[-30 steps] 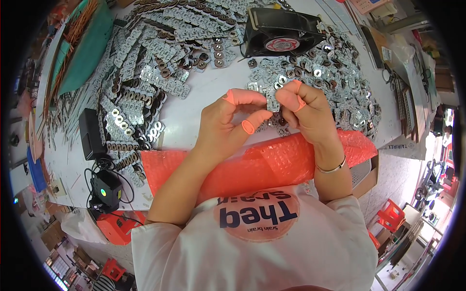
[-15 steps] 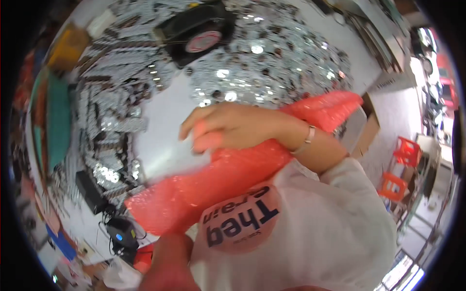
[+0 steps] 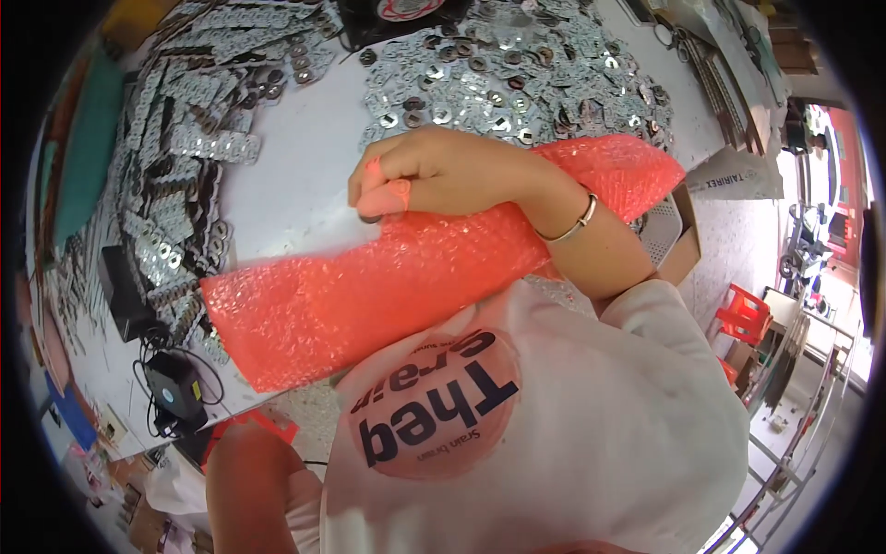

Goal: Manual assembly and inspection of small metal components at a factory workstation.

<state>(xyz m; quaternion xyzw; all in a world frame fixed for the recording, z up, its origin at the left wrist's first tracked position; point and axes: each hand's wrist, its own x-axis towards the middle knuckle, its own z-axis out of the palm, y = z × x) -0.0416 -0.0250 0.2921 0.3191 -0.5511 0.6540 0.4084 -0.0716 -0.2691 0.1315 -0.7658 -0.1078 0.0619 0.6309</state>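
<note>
Right grip curled, red bubble wrap alongside, metal pieces beyond

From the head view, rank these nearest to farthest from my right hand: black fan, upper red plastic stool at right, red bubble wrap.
From the right hand:
1. red bubble wrap: right by the hand, running under the forearm.
2. black fan: beyond the hand, at the top edge.
3. red plastic stool: far right, on the floor.

Blk fan top ctr, corded blk box lower L, red stool far R.
</note>
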